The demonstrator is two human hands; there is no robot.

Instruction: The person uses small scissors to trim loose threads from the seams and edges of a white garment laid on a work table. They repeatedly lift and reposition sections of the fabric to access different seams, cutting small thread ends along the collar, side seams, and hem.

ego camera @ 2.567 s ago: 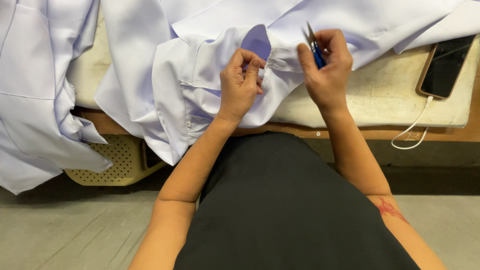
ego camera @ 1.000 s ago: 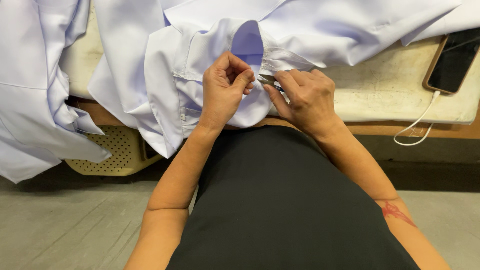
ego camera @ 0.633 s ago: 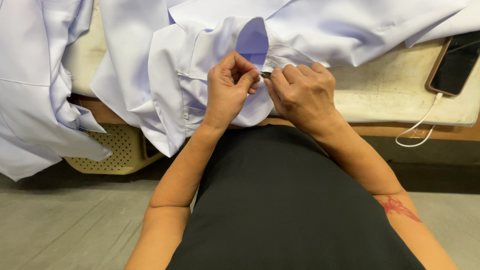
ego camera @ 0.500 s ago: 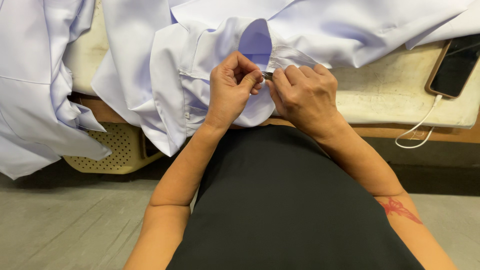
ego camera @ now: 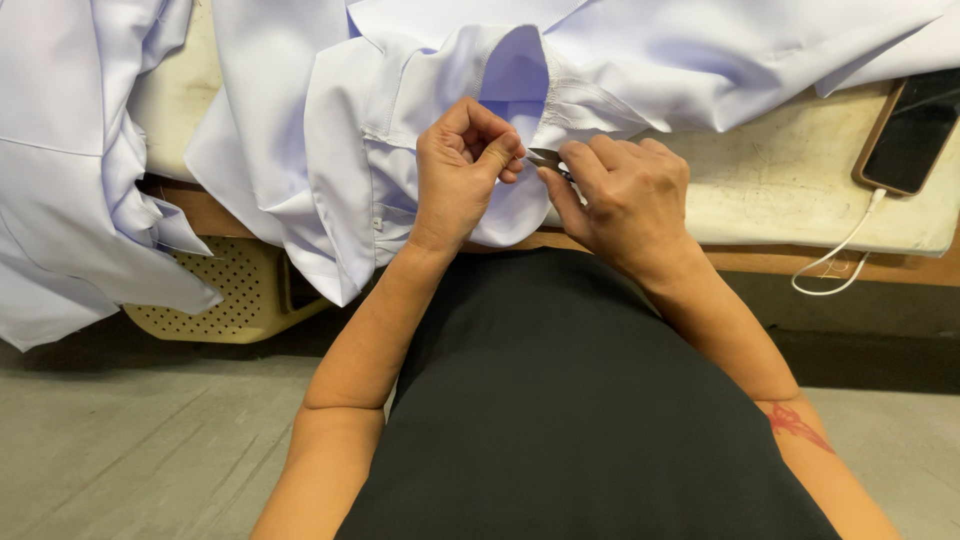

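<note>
While white shirt (ego camera: 330, 170) drapes over tabletop (ego camera: 780, 190) edge, our left hand (ego camera: 455, 180) pinches cuff, right hand (ego camera: 625, 200) closed around small snips (ego camera: 548, 158). Cloth looks soft, light, slippery; we judge seam the best hold.

A pale lilac-white garment (ego camera: 330, 130) lies crumpled across the upper frame, one cuffed edge curling open at top centre. Beside it shows a small metal snip (ego camera: 548, 159), mostly hidden.
</note>
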